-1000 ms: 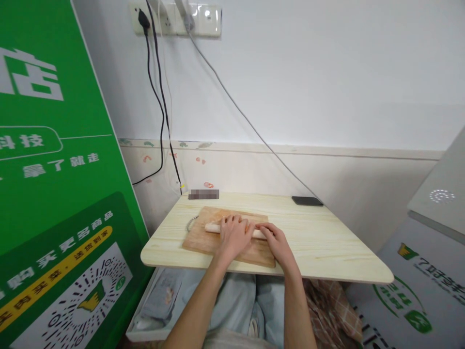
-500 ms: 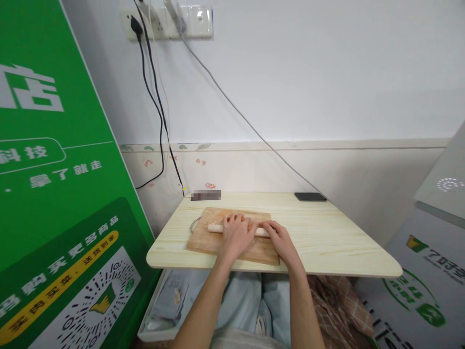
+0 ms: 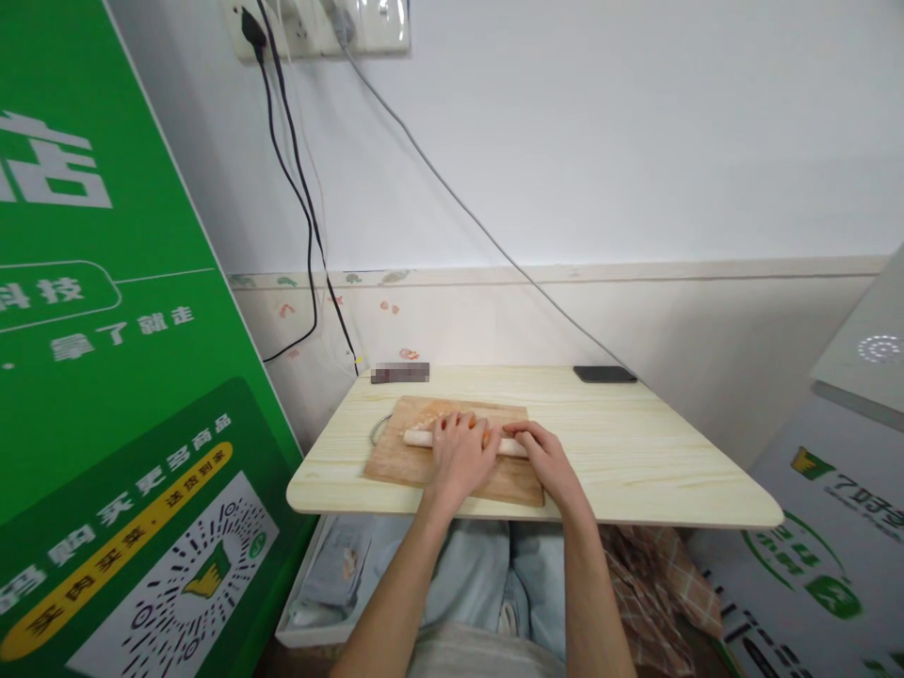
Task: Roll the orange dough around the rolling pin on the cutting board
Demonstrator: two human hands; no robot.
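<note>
A pale rolling pin (image 3: 418,439) lies crosswise on a wooden cutting board (image 3: 402,463). My left hand (image 3: 464,452) is closed over the middle of the pin, its fingers bent over the far side. Round the pin's right end, my right hand (image 3: 545,454) is closed with bent fingers. Just beyond the pin, pale crumbs (image 3: 432,421) are spread on the board, beside an orange-tinted patch. Small orange spots show at my left fingertips; what they are I cannot make out. Whatever lies under the pin and my palms is hidden.
The board rests on a light wooden table (image 3: 650,461) against the wall. A black phone (image 3: 605,375) lies at the back right, a dark blurred item (image 3: 399,373) at the back left. A white tray (image 3: 311,637) is below the table; a green panel (image 3: 162,311) stands left.
The camera view has shifted slightly, so the table and board sit a little higher in the picture. Both hands stay on the rolling pin, with hardly any movement against the board.
</note>
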